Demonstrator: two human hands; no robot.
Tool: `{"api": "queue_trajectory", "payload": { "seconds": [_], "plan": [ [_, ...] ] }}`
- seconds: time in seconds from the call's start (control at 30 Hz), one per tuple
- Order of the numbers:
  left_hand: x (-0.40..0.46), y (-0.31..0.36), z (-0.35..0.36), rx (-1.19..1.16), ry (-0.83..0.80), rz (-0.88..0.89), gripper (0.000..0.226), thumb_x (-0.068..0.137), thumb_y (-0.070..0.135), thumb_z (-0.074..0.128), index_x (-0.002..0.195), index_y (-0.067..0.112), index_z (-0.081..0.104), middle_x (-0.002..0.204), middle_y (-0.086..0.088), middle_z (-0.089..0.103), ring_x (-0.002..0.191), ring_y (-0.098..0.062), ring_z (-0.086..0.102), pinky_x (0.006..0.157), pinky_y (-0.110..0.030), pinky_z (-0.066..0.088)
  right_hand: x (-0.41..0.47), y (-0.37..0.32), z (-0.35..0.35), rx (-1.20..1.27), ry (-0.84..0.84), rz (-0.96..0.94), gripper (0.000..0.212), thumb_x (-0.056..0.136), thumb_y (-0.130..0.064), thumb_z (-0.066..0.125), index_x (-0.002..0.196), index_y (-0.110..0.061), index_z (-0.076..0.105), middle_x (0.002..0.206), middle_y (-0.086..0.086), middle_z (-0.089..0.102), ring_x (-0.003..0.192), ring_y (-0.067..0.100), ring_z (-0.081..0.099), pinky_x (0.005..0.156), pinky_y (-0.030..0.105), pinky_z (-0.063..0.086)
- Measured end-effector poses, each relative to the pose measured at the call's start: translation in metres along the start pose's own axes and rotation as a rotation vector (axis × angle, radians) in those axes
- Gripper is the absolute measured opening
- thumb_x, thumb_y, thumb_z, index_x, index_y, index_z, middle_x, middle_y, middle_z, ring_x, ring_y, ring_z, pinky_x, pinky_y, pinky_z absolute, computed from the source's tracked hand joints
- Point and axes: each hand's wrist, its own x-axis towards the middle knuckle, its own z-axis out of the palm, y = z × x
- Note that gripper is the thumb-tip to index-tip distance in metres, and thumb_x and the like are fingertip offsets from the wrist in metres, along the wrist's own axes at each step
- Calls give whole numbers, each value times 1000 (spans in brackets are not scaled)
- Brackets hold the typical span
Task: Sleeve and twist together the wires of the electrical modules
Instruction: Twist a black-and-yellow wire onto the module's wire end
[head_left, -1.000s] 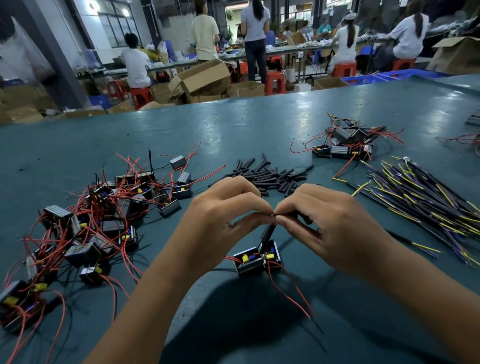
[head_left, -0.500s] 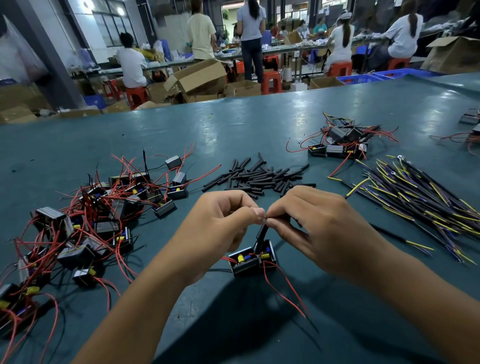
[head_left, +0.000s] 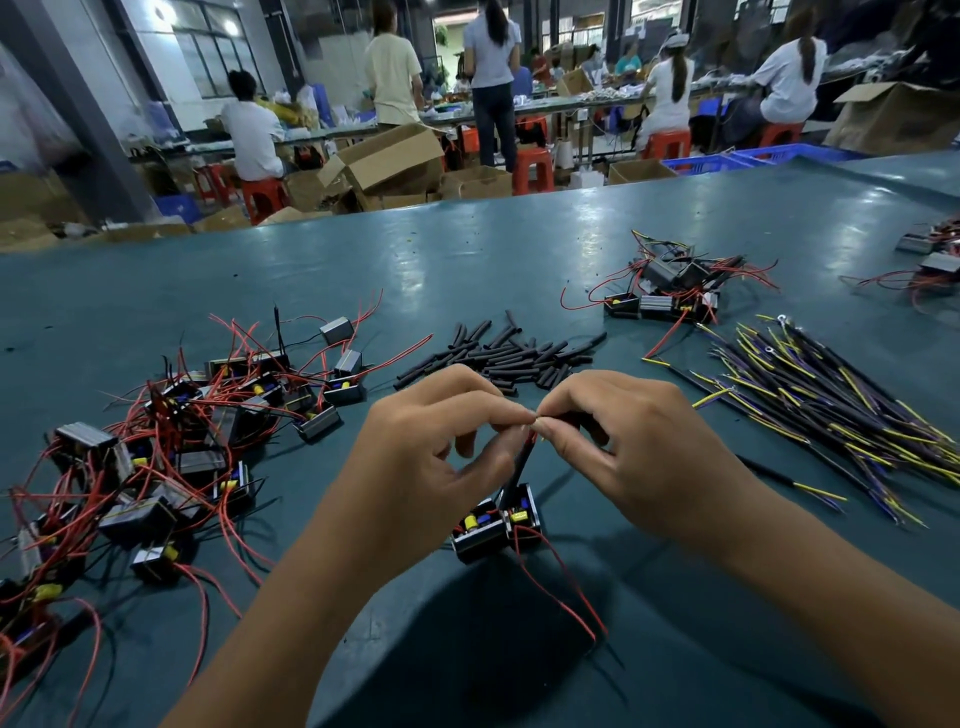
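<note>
We hold the work close in front of us, above the teal table (head_left: 519, 249), so both hands can meet on it. Our left hand (head_left: 431, 467) and right hand (head_left: 628, 457) are curled, thumb and forefinger tips pinching the wire ends where they come together, probably to twist them. The black sleeve (head_left: 522, 462) runs down from that pinch to two modules (head_left: 496, 525) hanging just over the table, red leads trailing loose. Spare sleeves (head_left: 509, 356) lie beyond our hands, unworked modules (head_left: 171, 447) to the left, yellow-tipped wires (head_left: 831, 410) to the right, all within reach.
</note>
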Motion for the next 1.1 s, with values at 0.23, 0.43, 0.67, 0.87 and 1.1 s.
{"api": "queue_trajectory", "payload": {
  "seconds": [0.23, 0.43, 0.67, 0.87, 1.1],
  "plan": [
    [1, -8, -6, 144, -95, -29, 15, 90, 21, 67, 97, 12, 77, 88, 7, 65, 68, -19, 57, 62, -35, 50, -1, 5, 2, 12, 11, -18, 8, 92, -21, 65, 89, -14, 67, 80, -9, 64, 70, 2, 49, 67, 16, 38],
    [-1, -10, 7, 189, 60, -63, 11, 88, 21, 68, 91, 13, 75, 85, 7, 65, 62, -19, 54, 57, -39, 49, -1, 3, 2, 3, 13, 1, 9, 93, -22, 65, 88, -14, 67, 78, -10, 63, 70, 3, 45, 65, 17, 35],
    [-8, -6, 18, 155, 82, -50, 25, 89, 30, 61, 98, 13, 77, 91, 6, 69, 62, -18, 56, 55, -38, 51, -2, 3, 1, 11, 1, 8, 6, 92, -19, 66, 89, -13, 68, 78, -10, 63, 70, 4, 47, 65, 17, 37],
    [-11, -3, 20, 138, 134, -145, 26, 89, 29, 63, 105, 13, 76, 95, 8, 68, 64, -15, 55, 57, -26, 44, -1, 3, 0, 13, 0, 2, 6, 91, -18, 67, 89, -12, 68, 78, -8, 65, 71, 7, 52, 65, 20, 41],
    [-18, 6, 23, -40, 96, -228, 22, 91, 26, 64, 109, 19, 75, 95, 15, 67, 76, -15, 61, 65, -13, 39, -1, 3, 1, 68, -2, 35, 10, 92, -21, 64, 89, -13, 69, 77, -10, 65, 71, 9, 56, 64, 21, 43]
  ]
}}
